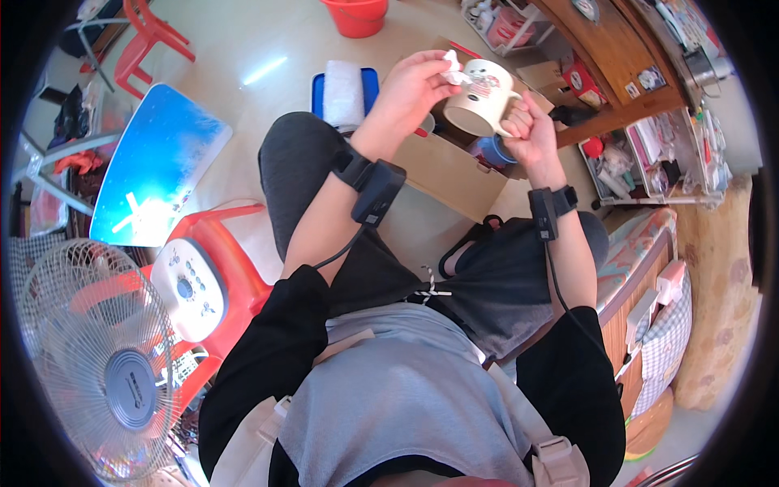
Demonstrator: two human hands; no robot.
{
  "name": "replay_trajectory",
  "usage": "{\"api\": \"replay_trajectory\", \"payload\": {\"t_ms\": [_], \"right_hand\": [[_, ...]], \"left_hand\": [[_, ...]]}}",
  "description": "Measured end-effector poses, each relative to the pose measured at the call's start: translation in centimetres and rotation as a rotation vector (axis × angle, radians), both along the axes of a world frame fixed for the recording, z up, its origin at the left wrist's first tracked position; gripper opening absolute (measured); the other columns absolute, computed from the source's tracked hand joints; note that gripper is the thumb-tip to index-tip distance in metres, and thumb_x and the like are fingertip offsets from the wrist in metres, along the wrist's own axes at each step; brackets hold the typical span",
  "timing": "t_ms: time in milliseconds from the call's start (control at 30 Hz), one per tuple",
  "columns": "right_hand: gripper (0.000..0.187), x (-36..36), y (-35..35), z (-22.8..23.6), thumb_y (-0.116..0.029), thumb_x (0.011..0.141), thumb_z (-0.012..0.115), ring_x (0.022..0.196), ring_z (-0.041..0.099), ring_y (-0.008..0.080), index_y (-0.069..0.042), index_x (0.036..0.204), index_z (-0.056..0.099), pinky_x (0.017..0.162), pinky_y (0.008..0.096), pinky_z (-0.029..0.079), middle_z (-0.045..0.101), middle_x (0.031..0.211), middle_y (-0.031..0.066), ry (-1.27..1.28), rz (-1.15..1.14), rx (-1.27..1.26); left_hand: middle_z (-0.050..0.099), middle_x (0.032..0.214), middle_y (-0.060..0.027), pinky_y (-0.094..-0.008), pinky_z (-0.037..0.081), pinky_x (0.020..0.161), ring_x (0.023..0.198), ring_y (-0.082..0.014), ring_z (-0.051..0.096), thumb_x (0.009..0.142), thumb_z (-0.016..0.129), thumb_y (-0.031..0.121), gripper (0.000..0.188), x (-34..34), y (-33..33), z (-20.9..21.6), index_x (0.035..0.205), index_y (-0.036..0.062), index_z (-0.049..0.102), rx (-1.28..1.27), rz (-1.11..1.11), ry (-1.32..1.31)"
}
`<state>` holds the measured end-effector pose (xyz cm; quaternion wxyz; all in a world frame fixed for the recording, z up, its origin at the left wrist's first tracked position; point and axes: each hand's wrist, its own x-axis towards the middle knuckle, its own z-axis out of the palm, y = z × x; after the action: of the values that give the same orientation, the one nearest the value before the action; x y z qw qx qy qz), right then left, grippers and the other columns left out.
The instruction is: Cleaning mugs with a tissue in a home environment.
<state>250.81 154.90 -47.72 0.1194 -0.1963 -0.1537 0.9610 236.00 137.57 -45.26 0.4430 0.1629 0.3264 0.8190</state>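
Note:
A cream mug [480,99] with a printed picture on its side is held up and tilted above an open cardboard box [446,180]. My right hand [529,130] is closed around the mug's handle. To the left of the mug, my left hand [412,91] pinches a crumpled white tissue [454,68]. The tissue is close to the mug's upper left side; I cannot tell whether they touch. A blue container [492,151] shows inside the box below the mug.
A rolled white towel [343,93] lies on a blue tray [370,85] beyond my knee. A red bucket [357,18] stands farther off. At left are a blue board [154,162], a red chair [231,276] and a fan [105,365]. A wooden cabinet [604,49] and shelves [665,162] line the right.

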Motion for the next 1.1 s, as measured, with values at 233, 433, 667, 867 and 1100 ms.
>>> {"api": "replay_trajectory", "payload": {"t_ms": [233, 433, 667, 867, 1100], "right_hand": [[0.031, -2.4, 1.2, -1.8, -0.02, 0.093, 0.046, 0.041, 0.017, 0.0079, -0.012, 0.065, 0.035, 0.041, 0.0233, 0.02, 0.023, 0.049, -0.0066, 0.076, -0.026, -0.12], [0.03, -2.2, 1.2, -0.5, -0.02, 0.093, 0.048, 0.038, 0.016, 0.0074, -0.01, 0.066, 0.038, 0.042, 0.0232, 0.02, 0.02, 0.047, -0.0072, 0.096, -0.074, -0.114], [0.03, -2.1, 1.1, -0.3, -0.024, 0.094, 0.045, 0.039, 0.013, 0.0095, -0.009, 0.067, 0.04, 0.043, 0.0246, 0.02, 0.019, 0.046, -0.0074, 0.067, -0.08, -0.099], [0.029, -2.3, 0.7, 0.2, -0.024, 0.093, 0.046, 0.039, 0.012, 0.0094, -0.01, 0.068, 0.04, 0.043, 0.0247, 0.019, 0.019, 0.046, -0.0073, 0.069, -0.065, -0.113], [0.028, -2.0, 0.4, 0.2, -0.023, 0.094, 0.048, 0.04, 0.012, 0.0078, -0.009, 0.07, 0.039, 0.043, 0.0233, 0.019, 0.018, 0.049, -0.0078, 0.074, -0.055, -0.096]], "left_hand": [[0.06, 0.105, -0.0201, -0.0304, 0.048, 0.079, 0.093, -0.0219, 0.059, 0.083, 0.052, 0.01, 0.018, 2.5, -1.2, 3.2, 0.097, -0.0004, 0.054, 0.046, -0.49, 0.325], [0.065, 0.095, -0.009, -0.0241, 0.047, 0.076, 0.089, -0.0113, 0.061, 0.086, 0.053, 0.004, 0.024, 11.0, -0.6, 4.4, 0.11, -0.0006, 0.056, 0.065, -1.133, 0.526], [0.06, 0.094, -0.0009, -0.0195, 0.038, 0.055, 0.062, -0.0016, 0.044, 0.083, 0.055, 0.005, 0.03, 16.6, -0.6, 4.3, 0.113, 0.0024, 0.056, 0.17, -1.284, 0.644], [0.057, 0.108, -0.004, -0.0175, 0.038, 0.056, 0.061, -0.0021, 0.041, 0.083, 0.053, 0.001, 0.043, 18.8, -0.2, 3.4, 0.125, 0.002, 0.045, 0.21, -1.222, 0.421], [0.044, 0.123, -0.0047, -0.0177, 0.04, 0.067, 0.076, -0.0041, 0.044, 0.084, 0.05, -0.003, 0.054, 19.8, 0.2, 3.8, 0.135, 0.0048, 0.036, 0.195, -1.151, 0.71]]}}
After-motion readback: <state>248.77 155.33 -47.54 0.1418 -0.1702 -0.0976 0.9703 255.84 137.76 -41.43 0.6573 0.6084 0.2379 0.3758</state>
